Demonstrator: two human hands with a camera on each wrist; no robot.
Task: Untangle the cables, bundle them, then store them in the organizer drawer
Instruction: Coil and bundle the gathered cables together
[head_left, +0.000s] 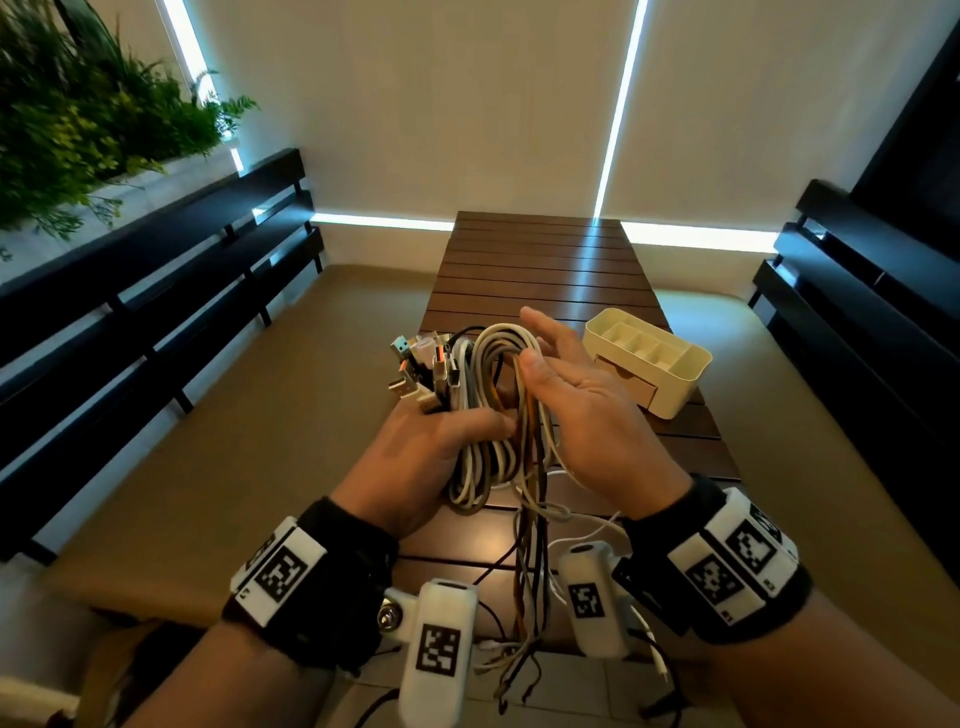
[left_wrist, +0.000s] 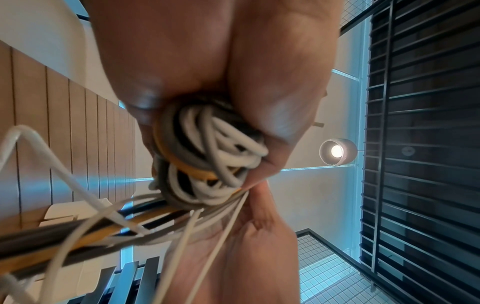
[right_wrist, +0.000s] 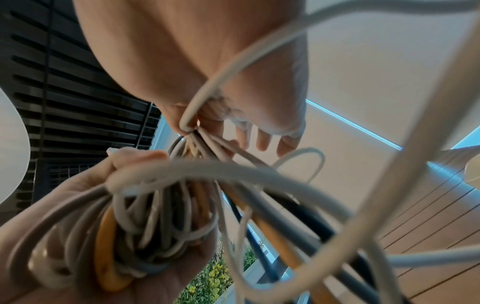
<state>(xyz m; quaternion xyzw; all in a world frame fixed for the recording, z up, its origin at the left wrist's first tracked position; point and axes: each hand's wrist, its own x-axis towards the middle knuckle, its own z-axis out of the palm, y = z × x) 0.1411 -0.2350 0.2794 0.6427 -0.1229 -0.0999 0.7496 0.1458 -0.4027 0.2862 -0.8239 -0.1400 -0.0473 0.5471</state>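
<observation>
A bundle of white, grey, orange and black cables (head_left: 485, 410) is coiled in loops above the near end of the wooden slatted table (head_left: 535, 260). My left hand (head_left: 467, 426) grips the coil around its middle; several USB plugs (head_left: 421, 369) stick up above the fist. My right hand (head_left: 535, 343) is beside the coil's top, its thumb pinching loose strands while the fingers stay extended. In the right wrist view the strands (right_wrist: 192, 131) gather at the thumb crook. Loose tails (head_left: 530, 571) hang down past the table edge. The cream organizer (head_left: 649, 358) stands to the right, its drawer (head_left: 621, 382) closed.
Dark slatted benches run along the left (head_left: 156, 291) and the right (head_left: 857, 291) of the table. Green plants (head_left: 78, 104) fill the far left corner. Blinds cover the wall beyond the table's far end.
</observation>
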